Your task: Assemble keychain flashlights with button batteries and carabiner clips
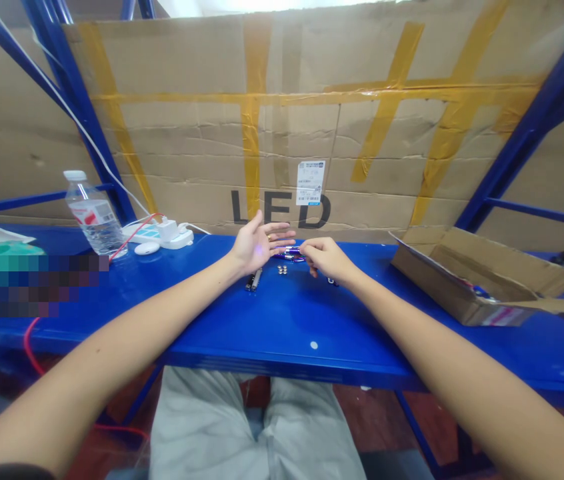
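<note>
My left hand [261,243] is raised over the blue table with its palm showing and fingers stretched out. A violet spot of light falls on the palm. My right hand [329,259] pinches a slim purple-blue and silver penlight [292,251], which points toward the left palm. Its far end lies close to the left fingertips; whether they touch I cannot tell. Below the hands lie several small silver button cells [282,270]. Dark and silver slim pieces [253,280] rest under the left wrist. A small metal clip [332,282] shows partly beside the right wrist.
An open cardboard box [442,287] stands on the right of the blue table [272,327]. At the left are a water bottle [93,217], a white power strip [175,237], a red cable and a green tissue pack [2,263]. A large cardboard sheet [202,153] closes off the back.
</note>
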Demonstrator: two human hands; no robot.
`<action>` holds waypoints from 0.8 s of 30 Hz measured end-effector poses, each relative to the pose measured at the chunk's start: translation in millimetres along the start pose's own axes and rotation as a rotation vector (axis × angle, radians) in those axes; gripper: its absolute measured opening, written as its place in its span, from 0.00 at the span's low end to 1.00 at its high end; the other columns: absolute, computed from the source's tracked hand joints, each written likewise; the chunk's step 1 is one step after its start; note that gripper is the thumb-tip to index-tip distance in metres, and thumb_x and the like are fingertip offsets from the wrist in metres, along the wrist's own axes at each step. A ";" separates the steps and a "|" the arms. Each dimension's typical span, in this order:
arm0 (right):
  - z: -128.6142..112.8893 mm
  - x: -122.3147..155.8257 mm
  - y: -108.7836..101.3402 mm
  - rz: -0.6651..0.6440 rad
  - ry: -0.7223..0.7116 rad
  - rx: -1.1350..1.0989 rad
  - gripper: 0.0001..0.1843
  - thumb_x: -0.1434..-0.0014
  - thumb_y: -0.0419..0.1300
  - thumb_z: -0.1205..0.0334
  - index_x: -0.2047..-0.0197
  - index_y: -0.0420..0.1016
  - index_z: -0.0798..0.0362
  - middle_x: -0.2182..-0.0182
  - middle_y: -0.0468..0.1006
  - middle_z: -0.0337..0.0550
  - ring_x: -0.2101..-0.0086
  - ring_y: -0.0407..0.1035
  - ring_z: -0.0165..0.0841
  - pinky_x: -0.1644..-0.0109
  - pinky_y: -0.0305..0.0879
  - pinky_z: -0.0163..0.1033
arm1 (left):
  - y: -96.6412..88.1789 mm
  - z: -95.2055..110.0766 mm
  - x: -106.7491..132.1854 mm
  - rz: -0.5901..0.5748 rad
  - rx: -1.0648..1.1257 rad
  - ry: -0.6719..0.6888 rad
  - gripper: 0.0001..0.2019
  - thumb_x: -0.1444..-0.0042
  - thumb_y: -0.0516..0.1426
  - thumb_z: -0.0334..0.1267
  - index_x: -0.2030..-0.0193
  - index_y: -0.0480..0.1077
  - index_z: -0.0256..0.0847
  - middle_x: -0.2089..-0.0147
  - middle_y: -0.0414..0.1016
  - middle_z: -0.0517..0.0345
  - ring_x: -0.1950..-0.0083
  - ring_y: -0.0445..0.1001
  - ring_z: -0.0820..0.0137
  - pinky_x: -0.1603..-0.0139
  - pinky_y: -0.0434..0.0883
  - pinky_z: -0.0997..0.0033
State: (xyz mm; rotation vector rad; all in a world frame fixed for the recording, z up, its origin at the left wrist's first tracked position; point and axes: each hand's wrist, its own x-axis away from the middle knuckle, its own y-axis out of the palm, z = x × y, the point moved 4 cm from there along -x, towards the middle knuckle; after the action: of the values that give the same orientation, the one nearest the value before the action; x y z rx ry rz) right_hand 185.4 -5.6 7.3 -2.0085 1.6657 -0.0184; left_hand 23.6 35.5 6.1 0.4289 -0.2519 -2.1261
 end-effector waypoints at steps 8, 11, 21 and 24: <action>-0.2 0.1 0.1 -0.002 -0.003 -0.003 0.15 0.46 0.53 0.64 0.82 0.59 0.51 0.88 0.59 0.33 0.86 0.56 0.25 0.81 0.55 0.33 | 1.9 -1.0 1.3 -0.014 0.001 -0.003 0.34 0.40 0.46 0.64 0.49 0.73 0.34 0.45 0.76 0.37 0.38 0.70 0.49 0.37 0.63 0.49; -0.6 0.2 0.1 -0.002 0.002 -0.007 0.15 0.46 0.53 0.65 0.83 0.58 0.51 0.88 0.58 0.32 0.86 0.56 0.25 0.81 0.55 0.33 | 0.9 -1.3 0.8 -0.014 -0.005 -0.002 0.35 0.41 0.46 0.65 0.48 0.73 0.33 0.45 0.76 0.36 0.38 0.70 0.49 0.37 0.64 0.50; 2.7 -1.5 0.0 0.001 0.003 -0.011 0.14 0.46 0.54 0.64 0.82 0.59 0.52 0.88 0.59 0.33 0.86 0.56 0.25 0.82 0.53 0.33 | 1.1 -1.1 1.0 -0.015 -0.019 -0.007 0.35 0.41 0.46 0.65 0.49 0.74 0.34 0.45 0.76 0.38 0.38 0.70 0.50 0.38 0.65 0.50; 2.3 -1.3 -0.1 0.009 0.010 -0.013 0.14 0.46 0.54 0.64 0.82 0.60 0.52 0.88 0.59 0.33 0.87 0.56 0.24 0.82 0.55 0.33 | 0.6 -1.4 0.6 -0.020 -0.030 0.000 0.36 0.42 0.46 0.65 0.48 0.73 0.34 0.44 0.76 0.38 0.38 0.69 0.49 0.38 0.65 0.50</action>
State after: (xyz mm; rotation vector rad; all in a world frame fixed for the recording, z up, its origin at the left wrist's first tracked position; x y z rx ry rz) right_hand 186.0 -3.5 5.8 -2.0133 1.6854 -0.0134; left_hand 24.3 34.7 4.9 0.4161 -0.2166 -2.1464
